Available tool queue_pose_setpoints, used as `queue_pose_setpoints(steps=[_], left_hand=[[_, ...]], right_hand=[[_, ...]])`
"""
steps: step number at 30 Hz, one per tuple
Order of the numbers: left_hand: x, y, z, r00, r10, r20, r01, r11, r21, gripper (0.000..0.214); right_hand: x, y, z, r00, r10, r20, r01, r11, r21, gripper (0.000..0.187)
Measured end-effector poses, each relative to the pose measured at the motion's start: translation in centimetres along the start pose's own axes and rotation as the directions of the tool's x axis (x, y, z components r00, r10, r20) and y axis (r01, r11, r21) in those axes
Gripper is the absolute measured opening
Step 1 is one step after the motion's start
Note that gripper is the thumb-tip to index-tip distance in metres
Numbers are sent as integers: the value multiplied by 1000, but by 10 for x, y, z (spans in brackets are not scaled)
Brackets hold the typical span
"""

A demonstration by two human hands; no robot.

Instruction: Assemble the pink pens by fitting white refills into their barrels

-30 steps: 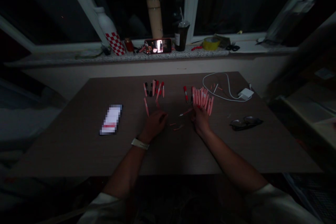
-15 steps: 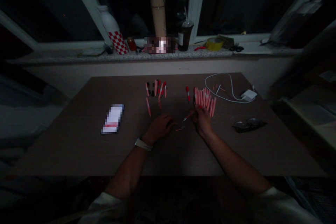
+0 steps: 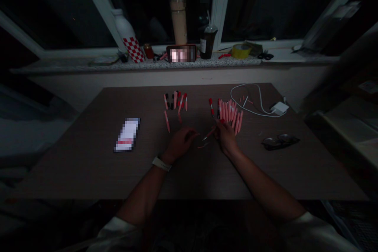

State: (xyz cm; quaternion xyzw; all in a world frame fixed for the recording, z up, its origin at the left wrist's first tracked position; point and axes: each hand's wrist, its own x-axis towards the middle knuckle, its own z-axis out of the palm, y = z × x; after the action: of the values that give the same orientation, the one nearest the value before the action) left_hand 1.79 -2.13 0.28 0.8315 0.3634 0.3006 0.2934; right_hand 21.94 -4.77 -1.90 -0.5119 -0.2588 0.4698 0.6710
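Observation:
The scene is very dark. My right hand (image 3: 226, 138) is closed on a thin pink pen part (image 3: 209, 134) that points left over the brown table (image 3: 88, 157). My left hand (image 3: 180, 141) is curled close beside it, pinching something small that I cannot make out. Just beyond the right hand lies a row of several pink pens (image 3: 230, 111). A second group of pink, red and black pens (image 3: 175, 101) lies beyond the left hand. A short pink piece (image 3: 202, 146) rests on the table between the hands.
A flat card or phone (image 3: 126, 134) lies to the left. Dark glasses (image 3: 279, 141) and a white charger with cable (image 3: 277, 107) lie to the right. The sill holds a checkered bottle (image 3: 128, 35), a phone (image 3: 181, 53), a cup (image 3: 206, 39) and yellow tape (image 3: 240, 50).
My left hand has moved right toward my right hand. The right hand has lifted the thin pink part slightly, so its tip now nears the left fingers.

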Motion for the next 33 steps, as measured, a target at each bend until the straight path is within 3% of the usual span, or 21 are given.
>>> queue_pose_setpoints(steps=[10,13,20,27,33], left_hand=[[-1,3,1,986,145,86,-140,988,-59,11],[-2,3,3,987,127,99,-123,991,-50,12],[-1,3,2,1000,-8,-16,7,996,-87,15],[-1,8,1,998,35,48,-31,997,-73,13],[-1,11,-1,998,-1,59,6,996,-84,17]], right_hand=[[-5,-3,2,999,36,9,-36,999,-11,38],[-6,-4,2,999,37,7,-37,999,-25,38],[-8,-5,5,999,33,16,-33,999,-34,40],[-9,-6,5,1000,10,25,-9,999,-43,40],[-8,-6,4,1000,-5,15,5,1000,-28,39]])
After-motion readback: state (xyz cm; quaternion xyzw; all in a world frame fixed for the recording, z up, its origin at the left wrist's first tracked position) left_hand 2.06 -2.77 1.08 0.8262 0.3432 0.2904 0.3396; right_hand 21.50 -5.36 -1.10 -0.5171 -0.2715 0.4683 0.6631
